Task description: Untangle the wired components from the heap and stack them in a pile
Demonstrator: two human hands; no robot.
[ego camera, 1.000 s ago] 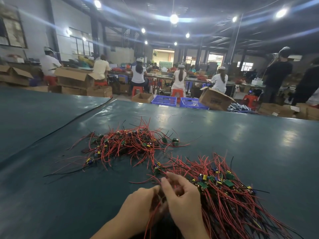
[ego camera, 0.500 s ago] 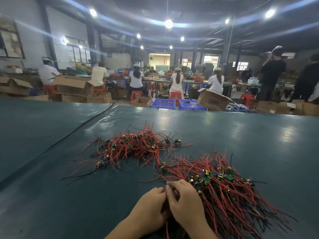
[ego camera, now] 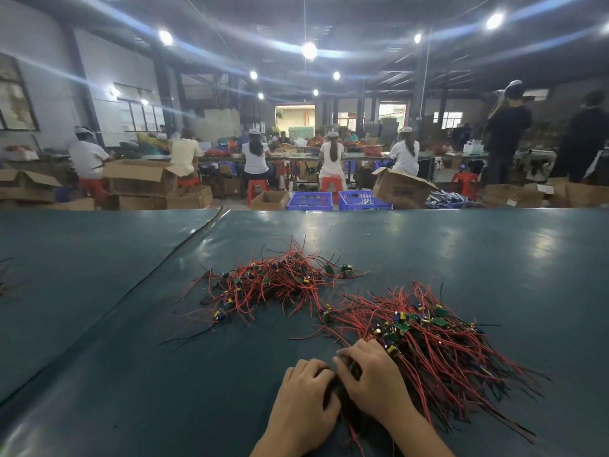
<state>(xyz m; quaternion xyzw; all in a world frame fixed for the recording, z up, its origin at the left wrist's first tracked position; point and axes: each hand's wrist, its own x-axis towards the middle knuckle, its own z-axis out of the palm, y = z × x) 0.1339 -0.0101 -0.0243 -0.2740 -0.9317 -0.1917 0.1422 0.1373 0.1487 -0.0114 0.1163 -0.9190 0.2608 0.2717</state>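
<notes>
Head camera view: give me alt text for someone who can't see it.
A left hand and right hand meet, fingers curled on the near edge of a pile of red-wired components on a dark green table. A tangled heap lies farther back; seated workers fill the hall beyond.

Green table (ego camera: 461,252), tangled heap (ego camera: 273,285), wire pile (ego camera: 438,344)

Of the person, only the two hands and part of each forearm are shown. The left hand (ego camera: 303,400) is seen bare from the fingers to the wrist, and the forearm behind it is uncovered as far as the lower edge. The right hand (ego camera: 372,384) is likewise bare, its forearm uncovered throughout. The fingernails are too blurred to be made out.
</notes>
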